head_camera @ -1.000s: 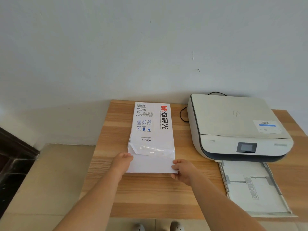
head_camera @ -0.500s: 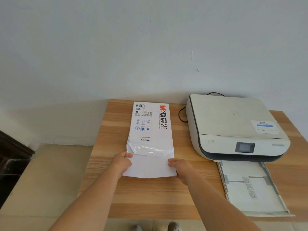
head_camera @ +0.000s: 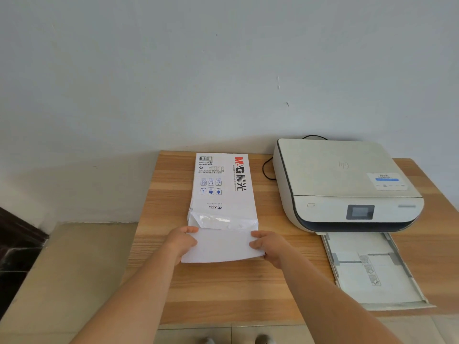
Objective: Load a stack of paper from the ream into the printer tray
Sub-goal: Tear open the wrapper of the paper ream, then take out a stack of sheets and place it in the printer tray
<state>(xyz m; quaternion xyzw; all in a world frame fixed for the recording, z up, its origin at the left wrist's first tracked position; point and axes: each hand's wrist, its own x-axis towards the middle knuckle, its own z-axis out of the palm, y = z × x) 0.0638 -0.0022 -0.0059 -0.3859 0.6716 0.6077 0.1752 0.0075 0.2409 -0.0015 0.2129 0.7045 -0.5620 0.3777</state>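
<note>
Both hands are gripping a white stack of paper point(head_camera: 222, 247) at the near end of an opened ream point(head_camera: 221, 189) on a wooden table point(head_camera: 231, 291). Left hand point(head_camera: 182, 240) is pinching the stack's left edge, thumb lying on top and fingers curled beneath; right hand point(head_camera: 267, 245) is clasping the right edge the same way. Sheets are sticking out of the wrapper's torn, glossy mouth toward the near edge of the table, their exposed end lying flat on the wood. Stack and ream are sharing one long axis, running near to far, with the open end pointing at the camera and the printed, barcoded end pointing at the wall point(head_camera: 173, 70). To the right, well apart from the hands, the printer tray point(head_camera: 372, 269) is standing pulled out toward the near side, its far end meeting the printer point(head_camera: 345, 184). That white printer is sitting on the far right of the table, lid closed, small screen facing near, with a black cable point(head_camera: 267, 170) looping between it and the ream. Behind everything, the pale wall is filling the upper frame.
</note>
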